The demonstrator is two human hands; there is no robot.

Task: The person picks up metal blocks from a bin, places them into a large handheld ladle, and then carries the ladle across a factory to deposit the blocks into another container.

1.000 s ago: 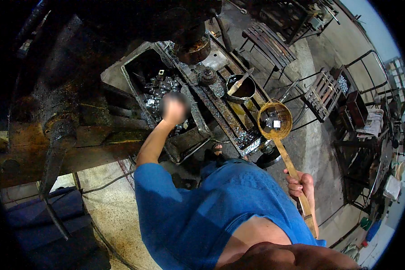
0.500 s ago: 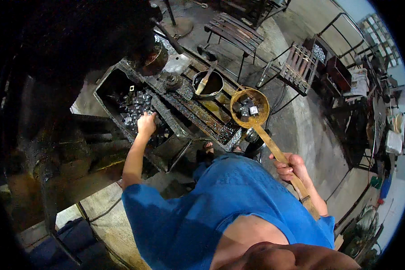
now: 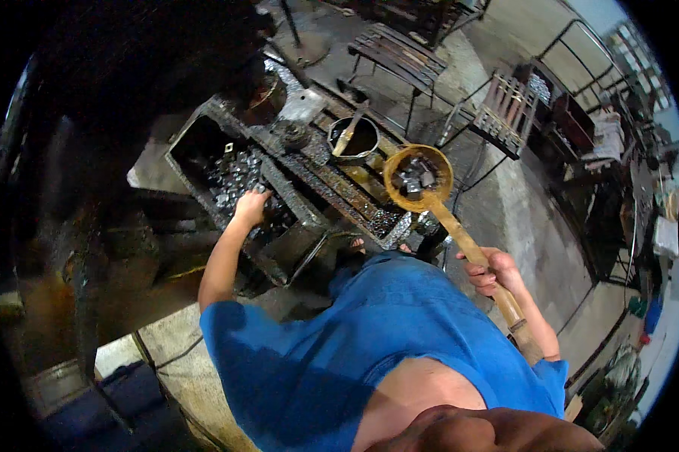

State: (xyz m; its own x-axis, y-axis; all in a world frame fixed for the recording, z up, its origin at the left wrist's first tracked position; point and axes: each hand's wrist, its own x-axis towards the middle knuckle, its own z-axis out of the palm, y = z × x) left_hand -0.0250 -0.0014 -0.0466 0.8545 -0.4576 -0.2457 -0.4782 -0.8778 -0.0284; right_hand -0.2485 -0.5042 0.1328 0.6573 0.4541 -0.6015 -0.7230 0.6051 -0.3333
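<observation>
My right hand (image 3: 493,272) is wrapped round the wooden handle (image 3: 458,232) of a long-handled scoop. Its round yellow-brown bowl (image 3: 390,186) holds several dark, blocky metal pieces (image 3: 413,178). On the left, my left hand (image 3: 252,206) reaches down into a grimy metal trough (image 3: 196,181). Its bent fingers touch a heap of small, shiny metal pieces (image 3: 238,175). The fingertips are partly lost among the pieces, so whatever they pinch cannot be made out.
A pot (image 3: 354,156) of dark liquid with a brush (image 3: 346,138) in it stands beyond the trough, on an oily bench (image 3: 332,177). Two slatted stands, one (image 3: 397,56) at the back and one (image 3: 503,113) farther right, are on the floor. Dark machinery (image 3: 76,218) fills the left side.
The metal pieces in the scoop have shifted, and a bright one no longer shows. My left hand's fingers are bent further down into the heap. The whole view has moved slightly.
</observation>
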